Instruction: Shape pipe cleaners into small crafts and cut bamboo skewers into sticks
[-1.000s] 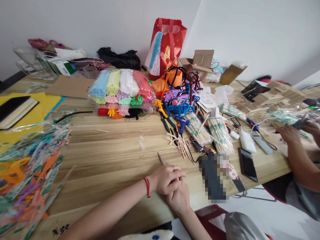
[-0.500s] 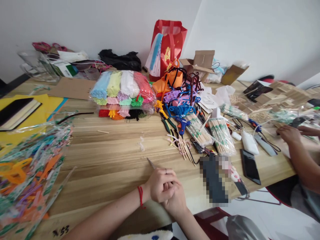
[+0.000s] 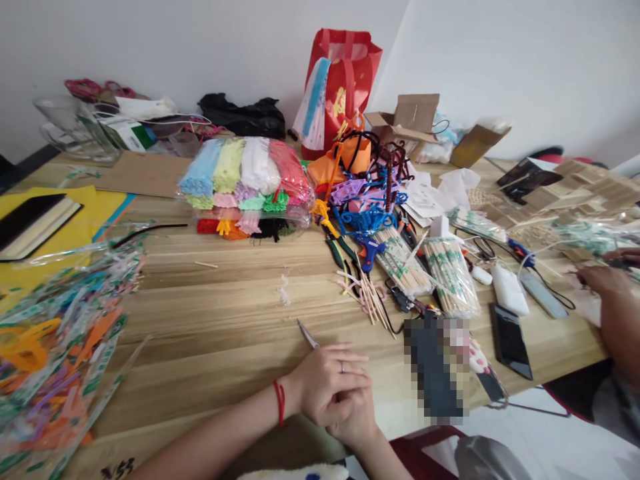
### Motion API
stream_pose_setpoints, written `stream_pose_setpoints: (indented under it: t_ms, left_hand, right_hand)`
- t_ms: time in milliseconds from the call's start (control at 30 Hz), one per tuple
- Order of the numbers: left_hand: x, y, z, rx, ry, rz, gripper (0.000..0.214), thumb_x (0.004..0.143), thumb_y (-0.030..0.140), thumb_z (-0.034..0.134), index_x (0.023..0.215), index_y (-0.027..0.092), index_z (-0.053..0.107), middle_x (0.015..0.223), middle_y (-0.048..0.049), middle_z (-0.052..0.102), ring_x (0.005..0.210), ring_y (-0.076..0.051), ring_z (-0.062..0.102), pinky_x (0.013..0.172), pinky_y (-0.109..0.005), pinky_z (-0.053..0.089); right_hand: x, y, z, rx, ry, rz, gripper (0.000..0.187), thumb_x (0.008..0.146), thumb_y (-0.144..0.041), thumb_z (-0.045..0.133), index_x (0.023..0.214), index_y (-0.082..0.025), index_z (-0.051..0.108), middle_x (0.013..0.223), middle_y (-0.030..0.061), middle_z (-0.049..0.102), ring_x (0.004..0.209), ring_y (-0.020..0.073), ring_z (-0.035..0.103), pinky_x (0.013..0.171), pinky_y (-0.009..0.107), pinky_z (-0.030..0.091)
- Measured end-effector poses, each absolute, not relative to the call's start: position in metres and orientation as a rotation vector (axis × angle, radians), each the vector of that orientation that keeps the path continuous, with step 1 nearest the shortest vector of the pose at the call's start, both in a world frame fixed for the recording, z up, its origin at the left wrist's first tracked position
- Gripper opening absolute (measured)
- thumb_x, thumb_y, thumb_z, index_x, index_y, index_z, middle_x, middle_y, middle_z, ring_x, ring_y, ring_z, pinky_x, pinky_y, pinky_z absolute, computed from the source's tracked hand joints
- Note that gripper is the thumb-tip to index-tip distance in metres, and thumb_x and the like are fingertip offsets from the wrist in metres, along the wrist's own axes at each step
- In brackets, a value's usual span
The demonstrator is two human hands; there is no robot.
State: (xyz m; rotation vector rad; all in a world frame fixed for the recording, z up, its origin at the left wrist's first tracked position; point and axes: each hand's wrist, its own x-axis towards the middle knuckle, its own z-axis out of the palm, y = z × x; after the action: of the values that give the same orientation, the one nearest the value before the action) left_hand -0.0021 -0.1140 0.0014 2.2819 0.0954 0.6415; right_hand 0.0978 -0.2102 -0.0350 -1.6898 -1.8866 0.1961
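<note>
My left hand (image 3: 327,380), with a red cord bracelet (image 3: 279,403) at the wrist and a ring, lies over my right hand. Its fingers are stretched out, with the thumb bent down against the other hand. Mostly covered, my right hand (image 3: 357,423) rests underneath, and its fingers are hidden. A pointed metal blade (image 3: 307,333), like the tip of a pair of scissors, sticks out beyond the left knuckles above the tabletop; whether a hand grips its hidden end cannot be seen. Small whitish scraps (image 3: 283,293) lie on the table beyond it.
Bagged pipe cleaners (image 3: 245,177) and a blue glue gun (image 3: 369,251) lie ahead. Wooden sticks (image 3: 376,300), bagged stick bundles (image 3: 450,273) and a black phone (image 3: 511,340) are to the right. Plastic wrappers (image 3: 65,353) spread leftward. Another person's hand (image 3: 607,280) works at far right.
My left hand's fingers have straightened from being curled around my right hand. Both hands have shifted slightly right and nearer, and more of the blade shows. The other person's hand moved right.
</note>
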Motion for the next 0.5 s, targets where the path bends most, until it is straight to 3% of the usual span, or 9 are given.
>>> stream_pose_setpoints:
  t_ms: [167, 367, 500]
  left_hand:
    - [0.014, -0.098, -0.015, 2.305, 0.004, 0.549, 0.041, 0.074, 0.036, 0.041, 0.103, 0.016, 0.062, 0.103, -0.0079, 0.069, 0.094, -0.022, 0.062, 0.088, -0.035, 0.047]
    - [0.033, -0.086, -0.003, 2.305, 0.049, 0.56, 0.037, 0.079, 0.034, 0.039, 0.102, 0.017, 0.063, 0.1, -0.0066, 0.069, 0.09, -0.02, 0.063, 0.085, -0.033, 0.045]
    - [0.032, -0.104, 0.014, 2.328, 0.039, 0.573, 0.04, 0.081, 0.042, 0.041, 0.106, 0.018, 0.06, 0.107, -0.007, 0.067, 0.096, -0.021, 0.06, 0.088, -0.034, 0.043]
  right_hand:
    - [0.106, -0.197, -0.039, -1.589, -1.876, 0.013, 0.03, 0.062, -0.02, 0.049, 0.085, -0.017, 0.067, 0.072, 0.0085, 0.066, 0.07, 0.0239, 0.063, 0.063, 0.034, 0.052]
    - [0.123, -0.182, -0.019, -1.639, -1.838, -0.036, 0.027, 0.064, -0.019, 0.046, 0.082, -0.016, 0.066, 0.074, 0.0098, 0.066, 0.07, 0.0237, 0.063, 0.06, 0.035, 0.053]
    - [0.135, -0.207, -0.03, -1.632, -1.889, 0.026, 0.028, 0.065, -0.025, 0.051, 0.087, -0.018, 0.066, 0.081, 0.0098, 0.066, 0.079, 0.0272, 0.063, 0.063, 0.038, 0.054]
